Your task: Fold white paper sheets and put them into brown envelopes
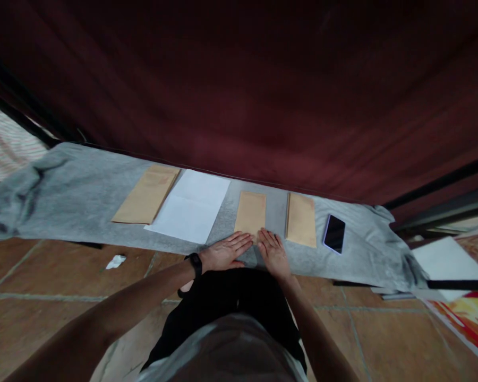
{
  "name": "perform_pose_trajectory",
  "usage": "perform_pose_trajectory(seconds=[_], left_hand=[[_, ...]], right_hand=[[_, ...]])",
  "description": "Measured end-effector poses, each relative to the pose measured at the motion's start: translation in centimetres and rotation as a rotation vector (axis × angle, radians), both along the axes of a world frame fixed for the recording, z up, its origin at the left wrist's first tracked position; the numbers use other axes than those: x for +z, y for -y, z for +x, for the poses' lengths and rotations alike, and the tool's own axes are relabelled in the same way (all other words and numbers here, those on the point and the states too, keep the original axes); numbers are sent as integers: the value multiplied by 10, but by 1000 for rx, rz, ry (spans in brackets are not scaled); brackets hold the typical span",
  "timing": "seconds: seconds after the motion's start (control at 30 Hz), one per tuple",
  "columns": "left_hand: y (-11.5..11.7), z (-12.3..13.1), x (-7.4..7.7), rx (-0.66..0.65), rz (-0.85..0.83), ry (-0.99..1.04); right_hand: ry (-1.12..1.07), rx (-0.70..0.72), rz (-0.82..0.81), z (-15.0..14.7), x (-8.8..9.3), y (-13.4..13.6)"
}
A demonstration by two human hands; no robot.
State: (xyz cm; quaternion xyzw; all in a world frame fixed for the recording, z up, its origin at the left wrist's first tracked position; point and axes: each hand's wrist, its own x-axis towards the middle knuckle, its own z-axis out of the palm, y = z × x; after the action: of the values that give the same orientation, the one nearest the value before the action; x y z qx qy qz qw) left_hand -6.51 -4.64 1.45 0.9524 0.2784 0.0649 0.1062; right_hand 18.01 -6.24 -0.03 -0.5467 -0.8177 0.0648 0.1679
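A brown paper envelope (250,211) lies flat on the grey cloth right in front of me. My left hand (228,251) rests with fingers stretched out on its near left corner. Flat on the near right corner lies my right hand (273,251), its fingers out and pointing away from me. The near edge of the envelope is partly hidden under the fingers. To the right is a stack of brown envelopes (301,220). On the left, a sheet of white paper (191,204) lies beside a larger stack of brown paper (147,195).
A phone (334,233) with a purple edge lies right of the envelopes. Grey cloth (87,191) covers the long narrow surface. Behind it hangs a dark red curtain (239,106). A crumpled white scrap (116,261) is on the tiled floor (56,270).
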Motion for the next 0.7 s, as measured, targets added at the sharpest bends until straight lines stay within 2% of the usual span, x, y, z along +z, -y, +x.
perform_pose_trajectory(seconds=[0.1, 0.33, 0.7], left_hand=[[-1, 0, -1, -7, 12, 5], [-2, 0, -11, 14, 39, 41], [-5, 0, -3, -30, 50, -11]], right_hand=[[-12, 18, -2, -3, 6, -6], [5, 247, -47, -24, 6, -24], [156, 161, -60, -20, -4, -91]])
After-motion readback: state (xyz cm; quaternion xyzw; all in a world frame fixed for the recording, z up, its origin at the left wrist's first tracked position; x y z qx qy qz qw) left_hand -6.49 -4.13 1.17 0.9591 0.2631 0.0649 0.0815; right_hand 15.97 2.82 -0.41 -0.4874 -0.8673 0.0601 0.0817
